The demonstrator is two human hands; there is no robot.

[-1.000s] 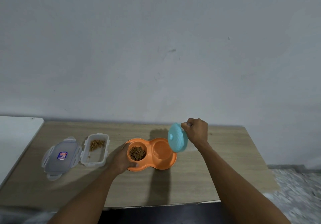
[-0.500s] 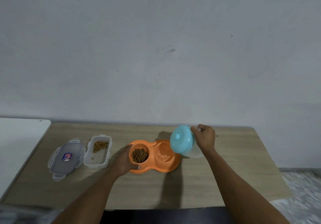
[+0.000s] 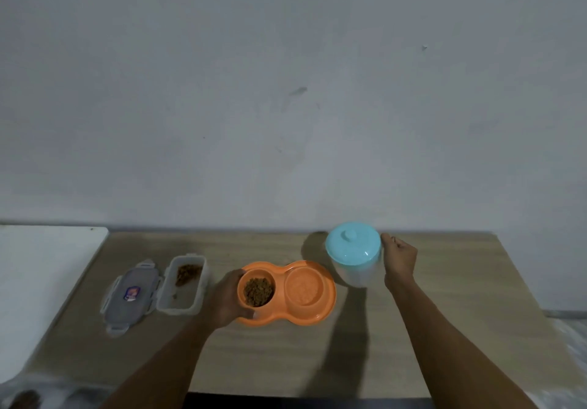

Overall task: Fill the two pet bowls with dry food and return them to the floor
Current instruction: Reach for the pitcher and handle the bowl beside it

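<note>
Orange bowl (image 3: 317, 315) well inside table (image 3: 476, 281) edges

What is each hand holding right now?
Left hand: grips the orange double bowl.
Right hand: grips the blue-lidded container.

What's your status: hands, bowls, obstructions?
Left hand grips orange double bowl at its end. Right hand holds teal-lidded jug, upright beside it. Kibble in left well only. Nothing blocking.
</note>
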